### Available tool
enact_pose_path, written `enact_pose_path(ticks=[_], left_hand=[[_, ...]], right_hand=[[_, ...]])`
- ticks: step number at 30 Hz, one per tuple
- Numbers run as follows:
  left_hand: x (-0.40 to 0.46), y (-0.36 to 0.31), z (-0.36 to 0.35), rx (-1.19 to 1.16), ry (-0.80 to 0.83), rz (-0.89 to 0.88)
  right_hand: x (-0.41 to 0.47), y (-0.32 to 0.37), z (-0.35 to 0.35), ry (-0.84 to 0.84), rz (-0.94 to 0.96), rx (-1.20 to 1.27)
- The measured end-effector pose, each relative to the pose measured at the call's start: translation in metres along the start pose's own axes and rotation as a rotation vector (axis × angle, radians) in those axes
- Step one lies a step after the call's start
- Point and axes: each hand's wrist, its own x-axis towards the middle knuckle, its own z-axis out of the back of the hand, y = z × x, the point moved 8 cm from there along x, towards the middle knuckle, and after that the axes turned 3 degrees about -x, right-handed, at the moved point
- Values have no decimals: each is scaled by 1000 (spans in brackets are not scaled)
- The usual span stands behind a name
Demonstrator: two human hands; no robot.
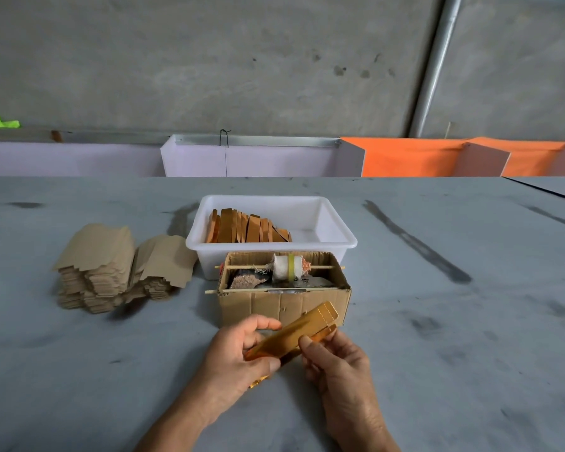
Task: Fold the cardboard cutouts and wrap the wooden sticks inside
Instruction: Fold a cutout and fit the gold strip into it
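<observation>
A long, shiny gold-orange folded cardboard packet (294, 334) is held slantwise above the table's near middle. My left hand (242, 353) grips its lower left end, thumb underneath and fingers curled over the top. My right hand (333, 360) pinches its lower edge near the middle. Any wooden sticks inside it are hidden. A stack of flat brown cardboard cutouts (111, 265) lies at the left. Several finished gold-orange packets (245, 226) stand in a white plastic tub (336, 220).
A small open cardboard box (284, 301) stands just beyond my hands, with a thin skewer across it carrying a roll of white tape (286, 265). Behind the grey table (437, 321) are lilac and orange panels and a concrete wall.
</observation>
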Motion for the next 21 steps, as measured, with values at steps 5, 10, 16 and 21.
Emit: enact_pose_path(ticks=[5,10,16,21], left_hand=[[1,-3,25,-223,-276,-49],[-5,14,5,-576,-337,48],[-5,21,2,-643,-337,108],[0,20,2,-651,-268,128]], right_hand=[[-3,-2,6,-93,-61,35],[-11,-2,-5,-147,-83,107],[-16,-2,-16,-120,-175,70],[-13,-2,-14,-118,-213,65]])
